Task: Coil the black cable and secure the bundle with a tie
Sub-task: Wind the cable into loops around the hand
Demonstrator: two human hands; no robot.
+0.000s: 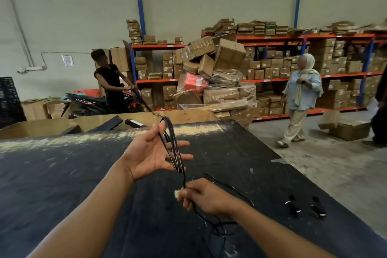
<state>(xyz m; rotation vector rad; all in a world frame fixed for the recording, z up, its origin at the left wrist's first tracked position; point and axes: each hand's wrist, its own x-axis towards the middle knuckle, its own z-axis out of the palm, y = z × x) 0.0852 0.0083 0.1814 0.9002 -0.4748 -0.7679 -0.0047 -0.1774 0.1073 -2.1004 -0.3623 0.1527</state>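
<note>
A thin black cable [174,148] hangs in several long loops from the thumb of my left hand [150,153], which is held palm up with its fingers spread above the black table [62,184]. The loops narrow to a strand that runs down into my right hand [202,197]. That hand pinches the strand between thumb and fingers. The loose rest of the cable [219,226] trails in slack curves on the table under and behind my right wrist.
Two small coiled black bundles [293,206] [318,208] lie on the table at the right. An open cardboard box [117,123] stands behind the table. Farther back are shelves of cartons [272,65], a person at a motorbike [109,83] and a person walking [299,98].
</note>
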